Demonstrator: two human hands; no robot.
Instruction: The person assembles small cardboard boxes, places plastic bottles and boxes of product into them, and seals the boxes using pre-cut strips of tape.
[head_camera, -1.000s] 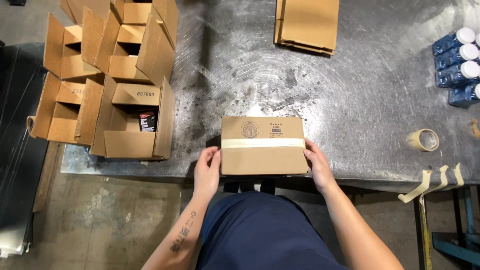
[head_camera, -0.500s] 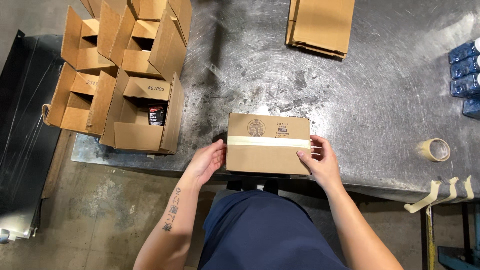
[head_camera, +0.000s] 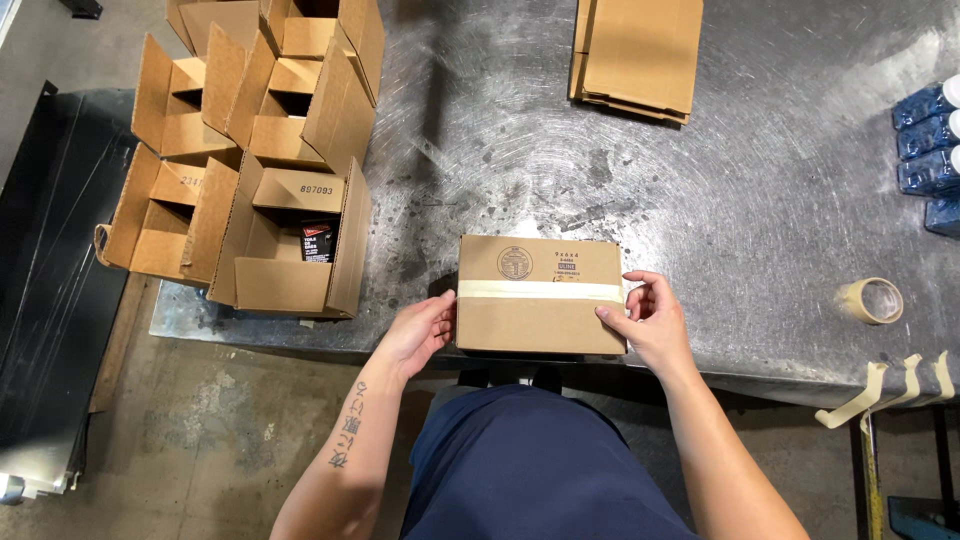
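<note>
Broadly, the scratched grey metal worktable fills most of the view, and the closed brown cardboard box sits at its near edge, gripped from both ends. Left of the grip and well apart, a cluster of open brown cardboard cartons stands on the table's left end, flaps up; the nearest carton holds a small dark package with a red patch. Beyond the grip, near the far edge, lies a flat stack of folded brown cardboard blanks. The held box bears a pale strip of tape across its top, with a round printed stamp and a small dark label just above that strip. The left hand presses flat against the box's left end, fingers together; the right hand holds the right end, thumb on the tape's end. Right of the grip lie blue white-capped bottles, a beige tape roll, and tape strips hanging off the table edge.
</note>
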